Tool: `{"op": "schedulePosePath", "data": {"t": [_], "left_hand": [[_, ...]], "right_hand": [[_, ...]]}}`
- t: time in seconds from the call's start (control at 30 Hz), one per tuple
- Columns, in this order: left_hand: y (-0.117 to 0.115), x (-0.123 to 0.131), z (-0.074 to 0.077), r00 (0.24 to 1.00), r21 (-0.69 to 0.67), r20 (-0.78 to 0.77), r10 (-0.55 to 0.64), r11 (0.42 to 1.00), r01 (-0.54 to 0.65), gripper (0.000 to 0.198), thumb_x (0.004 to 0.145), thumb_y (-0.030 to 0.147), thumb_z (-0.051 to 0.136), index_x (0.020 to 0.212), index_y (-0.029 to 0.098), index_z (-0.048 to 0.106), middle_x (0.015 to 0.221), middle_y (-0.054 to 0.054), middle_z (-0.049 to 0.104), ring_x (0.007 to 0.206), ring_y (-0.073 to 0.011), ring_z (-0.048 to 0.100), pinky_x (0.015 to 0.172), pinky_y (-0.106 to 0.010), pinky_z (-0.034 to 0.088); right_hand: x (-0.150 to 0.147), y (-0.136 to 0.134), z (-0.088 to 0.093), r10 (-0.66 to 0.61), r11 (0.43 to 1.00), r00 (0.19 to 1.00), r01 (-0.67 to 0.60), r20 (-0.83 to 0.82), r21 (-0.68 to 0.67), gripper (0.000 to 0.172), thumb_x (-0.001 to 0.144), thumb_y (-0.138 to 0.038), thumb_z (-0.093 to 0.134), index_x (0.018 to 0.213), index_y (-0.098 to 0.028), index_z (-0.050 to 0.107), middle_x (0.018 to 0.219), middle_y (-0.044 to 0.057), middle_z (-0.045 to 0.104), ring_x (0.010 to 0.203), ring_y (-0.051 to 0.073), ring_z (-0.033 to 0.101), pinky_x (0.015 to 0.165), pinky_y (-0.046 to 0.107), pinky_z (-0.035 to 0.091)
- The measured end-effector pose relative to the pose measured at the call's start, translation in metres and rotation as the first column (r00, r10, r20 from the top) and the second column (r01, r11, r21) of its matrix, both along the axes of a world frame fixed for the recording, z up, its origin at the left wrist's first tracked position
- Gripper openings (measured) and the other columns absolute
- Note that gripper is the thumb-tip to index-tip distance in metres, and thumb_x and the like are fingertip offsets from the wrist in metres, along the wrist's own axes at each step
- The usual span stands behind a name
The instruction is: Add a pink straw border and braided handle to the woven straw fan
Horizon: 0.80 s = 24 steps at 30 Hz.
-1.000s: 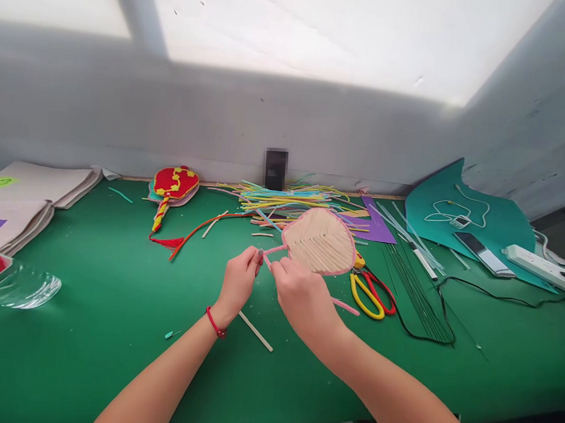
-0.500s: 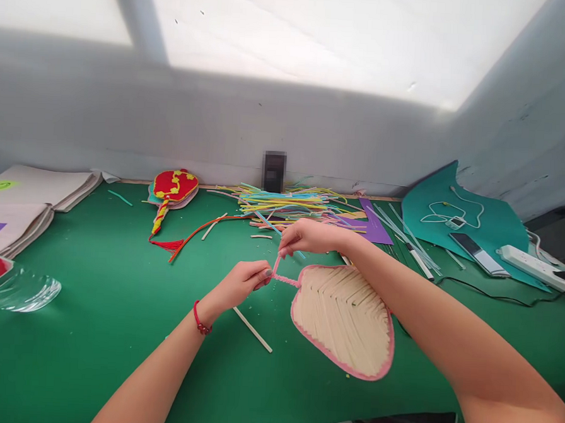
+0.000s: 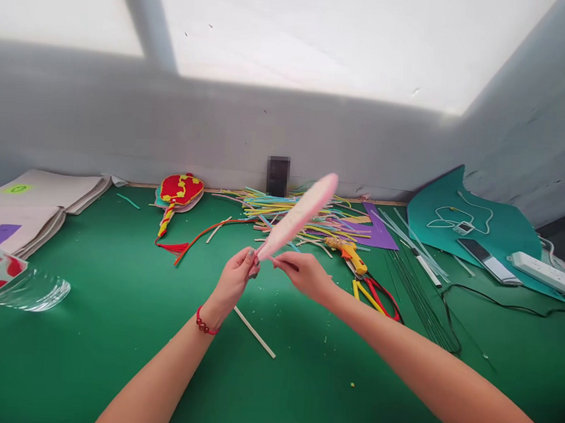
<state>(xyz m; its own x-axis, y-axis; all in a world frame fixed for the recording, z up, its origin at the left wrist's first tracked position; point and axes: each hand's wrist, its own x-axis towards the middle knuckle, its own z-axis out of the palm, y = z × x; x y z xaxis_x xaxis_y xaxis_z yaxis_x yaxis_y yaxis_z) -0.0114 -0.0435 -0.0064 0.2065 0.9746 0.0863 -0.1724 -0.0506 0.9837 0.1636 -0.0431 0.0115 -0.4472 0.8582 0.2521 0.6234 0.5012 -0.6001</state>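
A cream hand fan with a pink fuzzy rim (image 3: 301, 215) is tilted up and seen nearly edge-on, slightly blurred. My left hand (image 3: 235, 277) is closed around its handle, most of which the fingers hide. Just right of it, my right hand (image 3: 305, 276) pinches the loose end of a pink pipe cleaner (image 3: 271, 259) close to the base of the fan. Below the hands, a cream pipe cleaner (image 3: 255, 332) lies on the green table (image 3: 128, 355).
Behind the hands lies a pile of coloured pipe cleaners (image 3: 254, 205). A red and yellow fan (image 3: 182, 190) rests left of it. To the right are a yellow glue gun (image 3: 353, 258), red-handled cutters (image 3: 377, 295), thin wires (image 3: 414, 307) and a phone (image 3: 486, 260). A bottle (image 3: 41, 289) lies left.
The fan has swung from lying flat at the right to pointing up and away, edge-on. My right hand has come down beside my left, uncovering the glue gun and cutters.
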Motion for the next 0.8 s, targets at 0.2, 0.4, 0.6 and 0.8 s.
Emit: {"op": "schedulePosePath", "data": {"t": [0.2,0.4,0.6,0.8], "left_hand": [[0.012,-0.005,-0.009,0.973,0.118,-0.181,0.141,0.986,-0.121,0.041,0.088,0.051,0.039,0.063,0.019,0.041,0.057,0.004,0.037,0.055,-0.0107,0.035,0.055,-0.024,0.032],[0.009,-0.005,-0.015,0.85,0.21,-0.494,0.183,0.974,-0.087,0.039,0.092,0.045,0.034,0.063,0.02,0.041,0.056,0.004,0.039,0.054,-0.0114,0.035,0.054,-0.024,0.029],[0.001,0.005,-0.021,0.703,0.324,-0.674,0.227,0.946,0.005,0.031,0.092,0.034,0.033,0.065,0.02,0.039,0.062,0.003,0.043,0.058,-0.0128,0.036,0.058,-0.025,0.029],[-0.005,0.005,-0.015,0.725,0.322,-0.688,0.02,0.904,0.28,0.03,0.092,0.031,0.032,0.068,0.02,0.045,0.067,0.001,0.048,0.064,-0.0131,0.041,0.062,-0.024,0.033]], "right_hand": [[-0.006,-0.023,0.007,-0.223,0.897,0.849,-0.015,0.48,0.443,0.031,0.088,-0.005,0.035,0.098,-0.014,0.064,0.078,0.009,0.066,0.069,0.017,0.058,0.057,0.026,0.039],[-0.011,-0.049,0.021,-0.277,0.886,0.696,-0.082,0.663,0.457,0.03,0.082,0.001,0.037,0.086,-0.012,0.064,0.071,0.009,0.063,0.06,0.017,0.057,0.046,0.027,0.033],[-0.019,-0.052,0.037,-0.214,0.931,0.731,-0.048,0.648,0.362,0.023,0.08,0.0,0.043,0.08,-0.014,0.061,0.071,0.008,0.061,0.063,0.016,0.056,0.049,0.027,0.029],[0.006,0.002,0.071,-0.144,0.988,0.88,0.103,0.453,0.114,0.02,0.085,-0.015,0.05,0.083,-0.02,0.069,0.084,0.004,0.068,0.081,0.015,0.057,0.06,0.023,0.034]]}}
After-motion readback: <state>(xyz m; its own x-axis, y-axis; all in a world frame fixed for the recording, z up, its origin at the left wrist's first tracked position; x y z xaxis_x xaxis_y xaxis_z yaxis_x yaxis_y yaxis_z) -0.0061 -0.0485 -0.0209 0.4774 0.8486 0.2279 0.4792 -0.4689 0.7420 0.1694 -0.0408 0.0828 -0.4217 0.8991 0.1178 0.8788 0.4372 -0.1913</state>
